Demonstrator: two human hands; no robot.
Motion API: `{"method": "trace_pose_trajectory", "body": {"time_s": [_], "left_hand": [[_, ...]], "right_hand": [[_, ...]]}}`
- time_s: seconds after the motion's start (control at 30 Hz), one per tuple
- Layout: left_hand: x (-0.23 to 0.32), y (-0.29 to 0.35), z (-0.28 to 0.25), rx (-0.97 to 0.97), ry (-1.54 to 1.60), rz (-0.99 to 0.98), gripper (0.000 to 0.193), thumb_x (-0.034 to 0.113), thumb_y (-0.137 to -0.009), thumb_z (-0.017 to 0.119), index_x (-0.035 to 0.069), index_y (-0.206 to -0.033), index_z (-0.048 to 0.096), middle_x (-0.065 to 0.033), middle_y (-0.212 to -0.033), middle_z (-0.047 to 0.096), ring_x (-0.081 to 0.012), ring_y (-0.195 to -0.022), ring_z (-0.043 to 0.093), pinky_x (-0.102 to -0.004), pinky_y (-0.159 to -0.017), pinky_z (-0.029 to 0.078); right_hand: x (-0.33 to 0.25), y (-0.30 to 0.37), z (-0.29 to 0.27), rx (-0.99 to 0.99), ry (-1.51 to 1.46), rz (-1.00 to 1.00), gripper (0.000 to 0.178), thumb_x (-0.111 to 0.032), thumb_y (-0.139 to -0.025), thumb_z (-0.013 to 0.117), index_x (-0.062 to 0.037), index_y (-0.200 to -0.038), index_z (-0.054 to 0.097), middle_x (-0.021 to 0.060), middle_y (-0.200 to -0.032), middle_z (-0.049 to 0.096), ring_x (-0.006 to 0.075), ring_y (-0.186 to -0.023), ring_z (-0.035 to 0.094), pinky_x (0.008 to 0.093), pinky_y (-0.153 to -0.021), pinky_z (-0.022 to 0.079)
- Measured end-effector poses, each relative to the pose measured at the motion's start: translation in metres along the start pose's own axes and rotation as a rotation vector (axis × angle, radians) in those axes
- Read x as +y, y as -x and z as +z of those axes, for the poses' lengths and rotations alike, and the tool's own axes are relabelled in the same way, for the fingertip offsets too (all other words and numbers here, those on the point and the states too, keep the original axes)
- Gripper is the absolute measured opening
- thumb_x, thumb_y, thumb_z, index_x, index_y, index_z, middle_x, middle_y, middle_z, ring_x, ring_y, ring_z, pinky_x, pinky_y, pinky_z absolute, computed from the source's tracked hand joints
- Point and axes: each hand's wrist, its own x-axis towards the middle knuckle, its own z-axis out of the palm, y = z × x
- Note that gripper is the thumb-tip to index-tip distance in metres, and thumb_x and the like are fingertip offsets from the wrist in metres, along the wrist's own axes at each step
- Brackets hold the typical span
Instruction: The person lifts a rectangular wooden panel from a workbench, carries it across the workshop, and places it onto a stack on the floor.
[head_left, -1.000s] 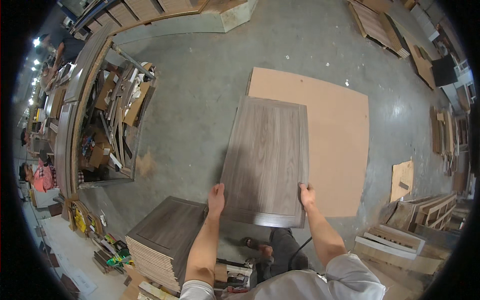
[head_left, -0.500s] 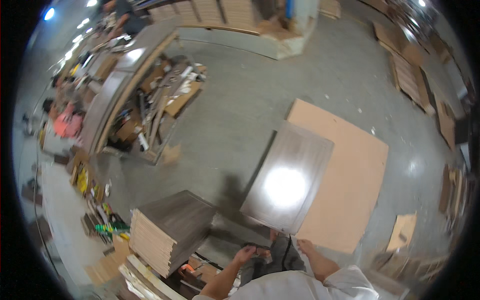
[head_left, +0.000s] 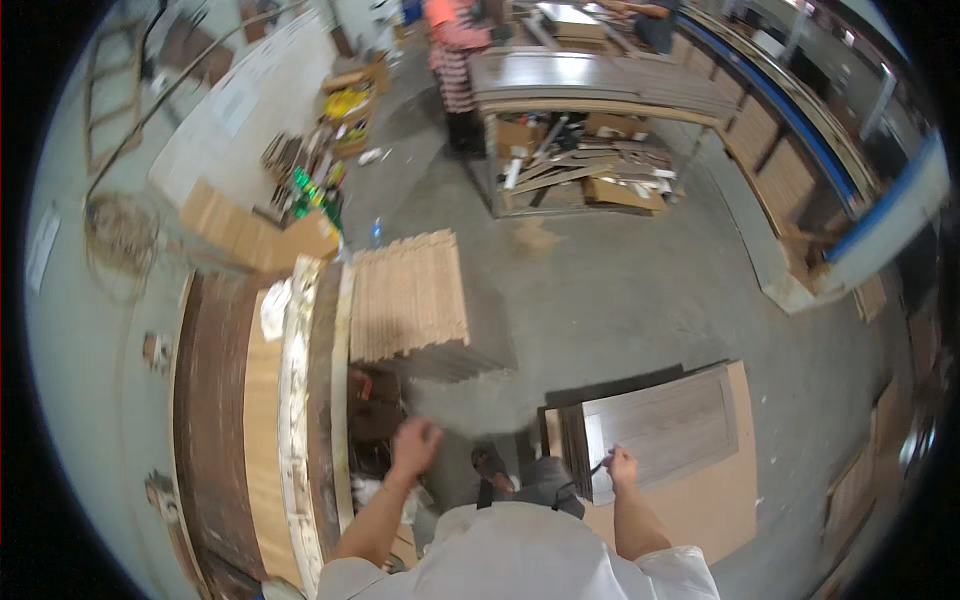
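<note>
My left hand hangs over the gap beside the long bench, near a stack of panels. Its fingers look loosely curled and apart, with nothing visible in them, though motion blurs them. My right hand is closed around a thin dark pen-like thing whose kind I cannot make out. It hovers over the near end of a grey-brown framed door panel. That panel tops a pile lying on a tan board at my right.
A long bench with boards runs along my left. Ahead stands a worktable with scrap wood and cardboard beneath. One person in an orange top stands at it; another person's arm shows behind. Green bottles lie near cardboard.
My view has swung left, bringing the bench and worktable into the middle. My left hand has moved out to the left, while the right hand has come up over the door panel.
</note>
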Motion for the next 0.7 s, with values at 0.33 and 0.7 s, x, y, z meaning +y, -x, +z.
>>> {"method": "trace_pose_trajectory", "body": {"time_s": [0.33, 0.7], "left_hand": [[-0.170, 0.032, -0.195, 0.508, -0.532, -0.728, 0.074, 0.041, -0.087, 0.060, 0.011, -0.148, 0.031, -0.0203, -0.152, 0.027, -0.0386, -0.143, 0.020, -0.0566, -0.114, 0.017], [-0.169, 0.009, -0.205, 0.326, -0.509, -1.034, 0.072, 0.036, -0.086, 0.065, 0.021, -0.149, 0.032, -0.0134, -0.158, 0.021, -0.0368, -0.146, 0.013, -0.0560, -0.116, 0.009]], "right_hand": [[-0.120, -0.009, 0.232, -0.560, 0.347, -0.219, 0.039, -0.036, -0.097, 0.057, 0.0016, -0.101, 0.065, 0.0091, -0.082, 0.068, 0.0163, -0.074, 0.065, 0.0312, -0.067, 0.053], [-0.281, -0.119, 0.482, -0.331, 0.651, -0.339, 0.056, -0.047, -0.097, 0.046, -0.0113, -0.141, 0.046, 0.0168, -0.137, 0.053, 0.0277, -0.128, 0.049, 0.0349, -0.104, 0.039]]}}
